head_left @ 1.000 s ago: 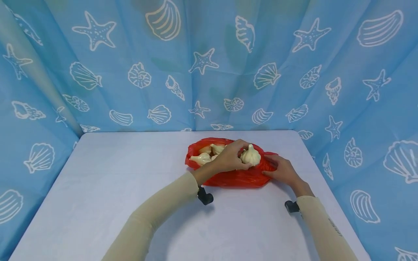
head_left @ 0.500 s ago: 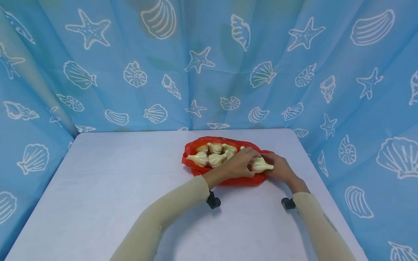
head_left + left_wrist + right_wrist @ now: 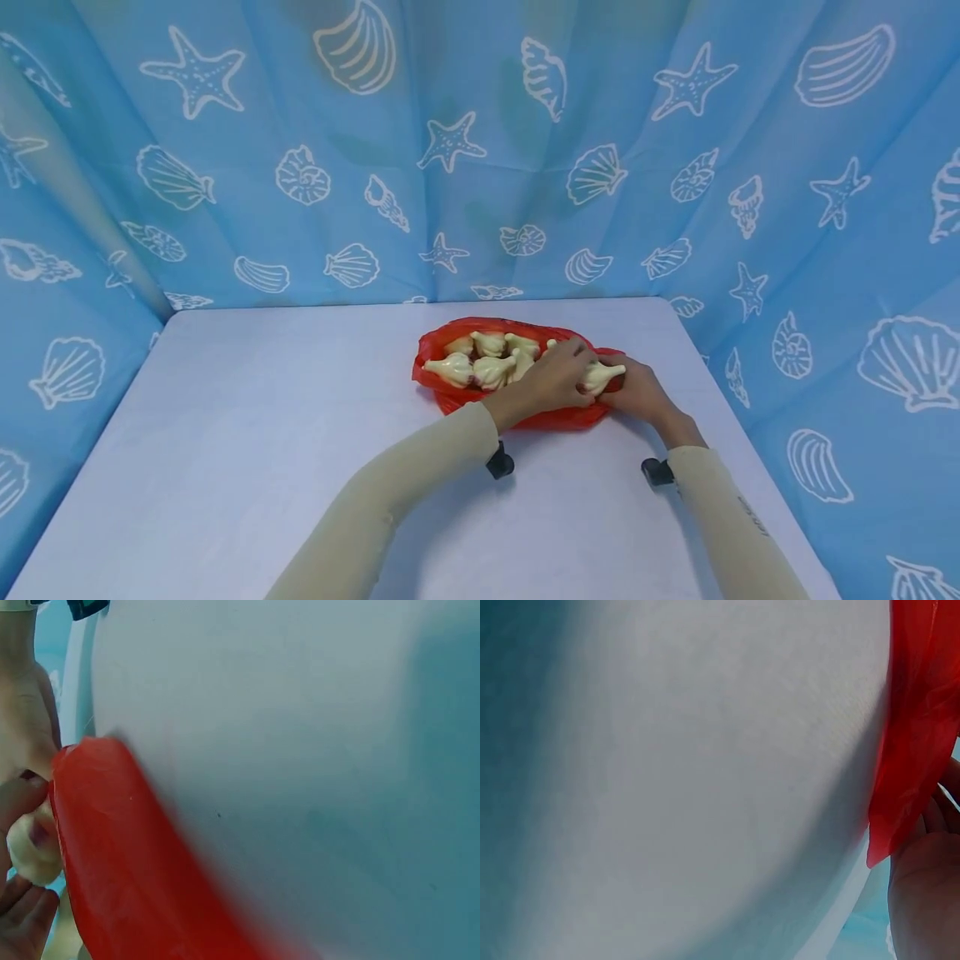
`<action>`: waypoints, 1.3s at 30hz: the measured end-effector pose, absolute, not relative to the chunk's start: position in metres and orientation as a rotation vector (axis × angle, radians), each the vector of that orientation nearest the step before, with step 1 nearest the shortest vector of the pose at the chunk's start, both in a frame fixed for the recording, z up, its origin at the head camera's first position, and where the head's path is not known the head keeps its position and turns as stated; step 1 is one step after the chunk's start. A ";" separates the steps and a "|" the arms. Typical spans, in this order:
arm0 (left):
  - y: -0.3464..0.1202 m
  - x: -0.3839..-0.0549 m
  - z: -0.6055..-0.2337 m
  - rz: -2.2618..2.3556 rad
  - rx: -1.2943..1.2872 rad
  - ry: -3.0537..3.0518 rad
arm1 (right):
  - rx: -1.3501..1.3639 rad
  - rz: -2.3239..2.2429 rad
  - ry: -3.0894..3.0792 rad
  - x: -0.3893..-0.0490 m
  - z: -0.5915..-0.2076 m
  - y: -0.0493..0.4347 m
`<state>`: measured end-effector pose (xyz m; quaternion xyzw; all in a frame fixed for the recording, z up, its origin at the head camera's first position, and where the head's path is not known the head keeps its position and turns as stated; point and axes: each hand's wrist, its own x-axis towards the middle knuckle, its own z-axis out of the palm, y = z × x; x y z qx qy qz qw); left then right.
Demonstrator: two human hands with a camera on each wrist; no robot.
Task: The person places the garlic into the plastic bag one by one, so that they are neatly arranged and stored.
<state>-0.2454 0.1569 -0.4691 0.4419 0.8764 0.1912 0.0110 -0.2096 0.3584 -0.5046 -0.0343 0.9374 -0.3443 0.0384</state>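
Observation:
A bulb of garlic [image 3: 600, 379] with its stem pointing right is held by my left hand [image 3: 558, 375], over the right end of a red plastic bag [image 3: 450, 398]. In the left wrist view, the left thumb and fingers lie on either side of the garlic bulb [image 3: 34, 851]. My right hand [image 3: 641, 392] grips the right end of the bag; its fingertips are partly hidden behind the bulb. More garlic bulbs [image 3: 491, 372] lie in the open left part of the bag. In the right wrist view, the bag's edge [image 3: 911, 750] hides part of the right hand [image 3: 930, 892].
The bag lies near the far edge of a white table [image 3: 262, 433]. Behind and beside the table hangs a blue curtain [image 3: 480, 200] with white shell and starfish prints. A small black device [image 3: 500, 461] sits at the left wrist, and another black device [image 3: 657, 472] at the right.
My left hand has moved right and slightly down with the garlic bulb, towards the right hand. The bulb's stem has turned from up to right. Several bulbs at the left now show more.

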 end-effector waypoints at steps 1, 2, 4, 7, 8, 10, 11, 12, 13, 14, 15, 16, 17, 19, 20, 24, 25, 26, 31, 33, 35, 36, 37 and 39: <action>0.159 -0.245 -0.469 0.581 1.356 2.743 | -0.098 -1.058 2.875 -0.210 -0.505 0.358; 0.160 -0.245 -0.469 0.565 1.342 2.751 | -0.095 -1.054 2.877 -0.210 -0.505 0.358; 0.163 -0.246 -0.468 0.556 1.304 2.751 | -0.095 -1.048 2.873 -0.210 -0.506 0.358; 0.166 -0.247 -0.467 0.567 1.265 2.731 | -0.079 -1.052 2.865 -0.210 -0.505 0.358; 0.166 -0.247 -0.466 0.564 1.268 2.729 | -0.076 -1.049 2.864 -0.210 -0.505 0.359; 0.166 -0.248 -0.466 0.549 1.276 2.729 | -0.074 -1.047 2.861 -0.209 -0.504 0.358; 0.165 -0.248 -0.466 0.544 1.279 2.730 | -0.072 -1.047 2.859 -0.209 -0.504 0.358; 0.164 -0.248 -0.466 0.539 1.287 2.731 | -0.071 -1.048 2.858 -0.209 -0.504 0.357; 0.162 -0.248 -0.465 0.542 1.293 2.726 | -0.071 -1.049 2.855 -0.209 -0.503 0.357; 0.161 -0.248 -0.465 0.551 1.296 2.721 | -0.073 -1.048 2.853 -0.209 -0.503 0.357; 0.159 -0.249 -0.465 0.560 1.305 2.716 | -0.077 -1.048 2.853 -0.208 -0.503 0.358; 0.158 -0.249 -0.464 0.571 1.310 2.710 | -0.079 -1.049 2.853 -0.208 -0.504 0.358; 0.156 -0.249 -0.464 0.581 1.319 2.706 | -0.078 -1.047 2.856 -0.209 -0.504 0.358; 0.152 -0.249 -0.464 0.597 1.339 2.701 | -0.084 -1.039 2.864 -0.209 -0.505 0.359; 0.151 -0.249 -0.464 0.603 1.350 2.703 | -0.082 -1.034 2.872 -0.209 -0.506 0.359; 0.142 -0.248 -0.464 0.602 1.400 2.723 | -0.073 -1.036 2.869 -0.210 -0.507 0.358; 0.140 -0.248 -0.465 0.596 1.409 2.730 | -0.072 -1.034 2.865 -0.210 -0.507 0.358; 0.137 -0.247 -0.466 0.590 1.412 2.739 | -0.060 -1.033 2.861 -0.209 -0.507 0.358; 0.125 -0.245 -0.469 0.594 1.373 2.753 | -0.058 -0.980 2.874 -0.208 -0.506 0.359; 0.122 -0.245 -0.471 0.617 1.343 2.738 | -0.066 -0.964 2.883 -0.207 -0.505 0.358; 0.119 -0.245 -0.472 0.624 1.322 2.722 | -0.071 -0.958 2.883 -0.207 -0.505 0.358; 0.117 -0.245 -0.472 0.617 1.320 2.717 | -0.075 -0.960 2.881 -0.207 -0.505 0.358; 0.117 -0.245 -0.472 0.612 1.318 2.713 | -0.077 -0.959 2.880 -0.207 -0.505 0.358; 0.116 -0.246 -0.472 0.593 1.327 2.716 | -0.082 -0.959 2.877 -0.208 -0.504 0.358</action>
